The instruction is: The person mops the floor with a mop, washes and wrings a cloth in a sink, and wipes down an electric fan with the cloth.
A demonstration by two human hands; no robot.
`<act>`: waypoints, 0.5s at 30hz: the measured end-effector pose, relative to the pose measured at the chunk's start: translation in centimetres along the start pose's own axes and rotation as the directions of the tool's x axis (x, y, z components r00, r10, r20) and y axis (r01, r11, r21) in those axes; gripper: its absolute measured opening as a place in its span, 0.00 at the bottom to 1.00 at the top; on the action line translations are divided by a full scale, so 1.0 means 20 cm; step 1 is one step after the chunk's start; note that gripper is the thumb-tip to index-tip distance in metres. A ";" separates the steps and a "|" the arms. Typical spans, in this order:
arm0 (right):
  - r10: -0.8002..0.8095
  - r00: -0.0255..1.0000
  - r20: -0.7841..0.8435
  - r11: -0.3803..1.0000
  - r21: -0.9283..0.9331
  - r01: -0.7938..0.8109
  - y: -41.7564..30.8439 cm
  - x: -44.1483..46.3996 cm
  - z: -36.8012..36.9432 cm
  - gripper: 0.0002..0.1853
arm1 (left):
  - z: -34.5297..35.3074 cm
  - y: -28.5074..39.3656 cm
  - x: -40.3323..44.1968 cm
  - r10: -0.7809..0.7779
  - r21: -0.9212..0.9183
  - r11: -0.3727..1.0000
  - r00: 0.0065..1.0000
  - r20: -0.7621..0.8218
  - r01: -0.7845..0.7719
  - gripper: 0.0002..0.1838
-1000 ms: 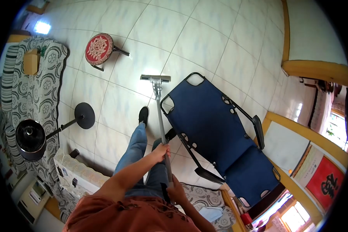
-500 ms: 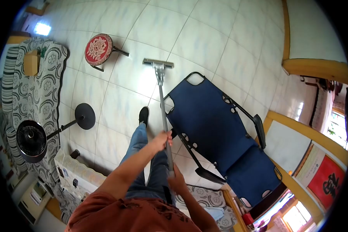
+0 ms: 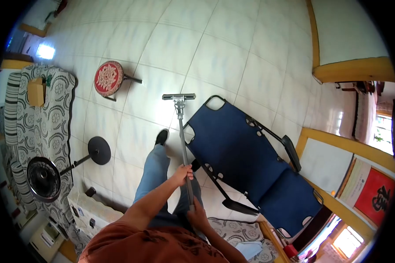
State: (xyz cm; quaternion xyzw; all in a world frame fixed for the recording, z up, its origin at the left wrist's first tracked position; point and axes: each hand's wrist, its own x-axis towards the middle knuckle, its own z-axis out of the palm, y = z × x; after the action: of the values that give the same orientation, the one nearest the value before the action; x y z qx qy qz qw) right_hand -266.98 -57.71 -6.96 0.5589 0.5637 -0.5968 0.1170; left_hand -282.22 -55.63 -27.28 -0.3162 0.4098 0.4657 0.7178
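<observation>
A mop [image 3: 182, 142] with a long grey handle and a narrow crosswise head [image 3: 178, 96] stretches forward from my body, its head on the tiled floor. My left hand [image 3: 181, 175] is wrapped round the middle of the handle. Closer to my waist, my right hand [image 3: 198, 217] is closed on the handle's near end. The mop head lies between a round red-patterned stool [image 3: 109, 77] and the top corner of a dark blue folding lounge chair [image 3: 235, 144]. My forward foot in a black shoe [image 3: 162, 137] is just left of the handle.
Left of me stand a black pedestal fan [image 3: 44, 179] and a patterned sofa [image 3: 52, 118] with a cardboard box [image 3: 37, 92] on it. A cloth-covered table [image 3: 85, 210] is near my left side. A wood-trimmed wall [image 3: 355, 72] borders the right. Pale tiles [image 3: 171, 44] extend ahead.
The mop head has drawn a little nearer to my feet, relative to the stool and lounge chair. The whole view has tilted upward, showing more floor ahead. Both hands keep their hold.
</observation>
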 end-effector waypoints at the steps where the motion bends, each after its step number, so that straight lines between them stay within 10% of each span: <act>1: -0.006 1.000 -0.007 1.000 0.001 0.006 -0.05 0.07 0.00 0.41 | 0.02 0.10 0.06 0.017 0.042 0.999 1.000 0.017 -0.018 0.08; 10: 0.051 0.998 -0.044 0.918 0.395 -0.030 -0.82 0.87 -0.19 0.37 | 0.57 1.16 0.35 0.004 0.121 0.993 0.997 0.075 -0.014 0.11; 15: -0.059 0.996 -0.073 0.945 0.318 0.079 -1.34 1.43 -0.30 0.38 | 0.84 1.89 0.62 0.116 0.230 0.963 0.988 0.104 -0.137 0.10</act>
State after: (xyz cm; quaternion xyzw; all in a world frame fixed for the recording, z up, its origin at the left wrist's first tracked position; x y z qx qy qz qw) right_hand -294.42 -29.81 -13.78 0.5687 0.4817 -0.6666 -0.0139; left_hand -309.51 -22.64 -33.16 -0.1803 0.4491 0.4721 0.7369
